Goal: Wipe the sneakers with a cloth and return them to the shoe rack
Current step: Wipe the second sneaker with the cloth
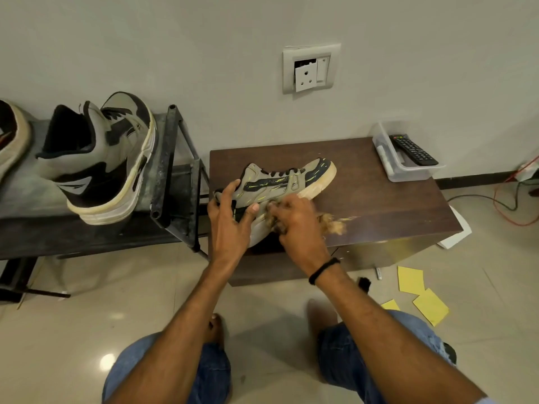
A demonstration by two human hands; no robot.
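Left hand [230, 217] grips the seemingly light, stiff-soled sneaker [280, 182] by its heel on the bench [379, 199]; right hand [297, 220] clutches soft cloth [331, 224]

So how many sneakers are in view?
3 sneakers: one on the table in the left hand, one standing on the shoe rack, one cut off at the left edge. Others may be hidden.

Nothing you can read here. Remote [414, 150] in the clear tray [408, 174]: key markings too small. Near sneaker [287, 182] on the table [379, 199]: dark side stripe has yellow-green marks, blurred, no letters made out. Second sneaker [96, 158] on the shoe rack [172, 158]: grey emblem near the heel, a shape only. Wall socket [306, 77]: no legible marking.
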